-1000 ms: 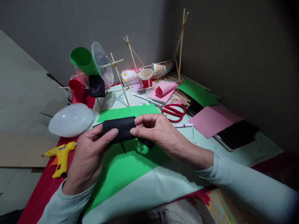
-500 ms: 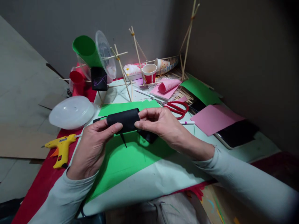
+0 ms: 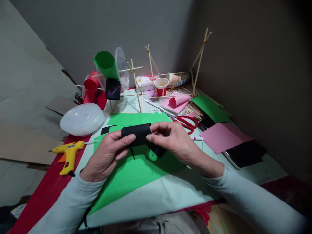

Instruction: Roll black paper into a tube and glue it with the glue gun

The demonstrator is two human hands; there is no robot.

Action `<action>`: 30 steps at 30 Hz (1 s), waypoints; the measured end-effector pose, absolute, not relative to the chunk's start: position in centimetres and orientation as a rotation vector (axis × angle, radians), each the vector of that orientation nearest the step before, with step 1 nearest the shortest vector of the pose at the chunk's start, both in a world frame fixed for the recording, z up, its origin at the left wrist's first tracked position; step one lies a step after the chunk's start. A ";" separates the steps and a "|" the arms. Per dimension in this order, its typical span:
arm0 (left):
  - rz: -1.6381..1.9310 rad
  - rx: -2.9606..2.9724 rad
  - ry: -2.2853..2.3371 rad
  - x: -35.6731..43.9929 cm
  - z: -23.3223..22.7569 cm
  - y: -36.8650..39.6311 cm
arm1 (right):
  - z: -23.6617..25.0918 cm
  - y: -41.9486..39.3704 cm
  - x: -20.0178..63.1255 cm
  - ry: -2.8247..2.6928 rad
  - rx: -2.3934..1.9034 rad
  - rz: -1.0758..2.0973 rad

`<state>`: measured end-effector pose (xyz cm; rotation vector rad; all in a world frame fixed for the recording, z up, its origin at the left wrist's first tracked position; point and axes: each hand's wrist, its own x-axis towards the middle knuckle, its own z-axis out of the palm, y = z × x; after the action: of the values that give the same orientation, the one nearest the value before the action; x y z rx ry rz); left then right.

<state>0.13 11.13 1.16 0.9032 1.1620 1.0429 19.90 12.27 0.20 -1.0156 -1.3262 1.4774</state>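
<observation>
Black paper roll (image 3: 136, 134) sits at the centre of the frame, held just above a green sheet (image 3: 136, 172) that lies flat on the counter (image 3: 170, 191). Left hand (image 3: 107, 157) pinches the roll's left end, thumb on the near face and fingers behind, while the right hand (image 3: 170, 139) closes over the right end with its fingertips pressed on top; both are narrowed onto the roll, seemingly to keep the curl from springing open. A loose black strip hangs from the roll's underside toward the green sheet.

To the lower left, a yellow glue gun (image 3: 67, 154) lies on red paper (image 3: 46, 191), nozzle toward the work, within easy reach. Above it rests a clear plastic lid (image 3: 82, 119). Right of the hands lie red scissors (image 3: 186, 122) and a pink sheet (image 3: 224, 136). In the upper middle stands a frame of wooden sticks (image 3: 136, 87) carrying a green cone (image 3: 106, 63), with a red paper cup (image 3: 161, 87) just behind.
</observation>
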 end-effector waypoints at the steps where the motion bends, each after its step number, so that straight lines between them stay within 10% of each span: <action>1: 1.013 0.887 1.164 0.1 1.2 11.1 | 0.2 12.3 19.9 -1.342 -1.015 1.476; 30: 1.539 0.527 1.250 -3.3 3.4 11.3 | 1.8 14.0 24.3 -1.329 -1.045 0.929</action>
<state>-3.27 11.31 3.44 0.5266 1.2495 1.5386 24.28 14.00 1.79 -1.0452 -1.3288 0.9286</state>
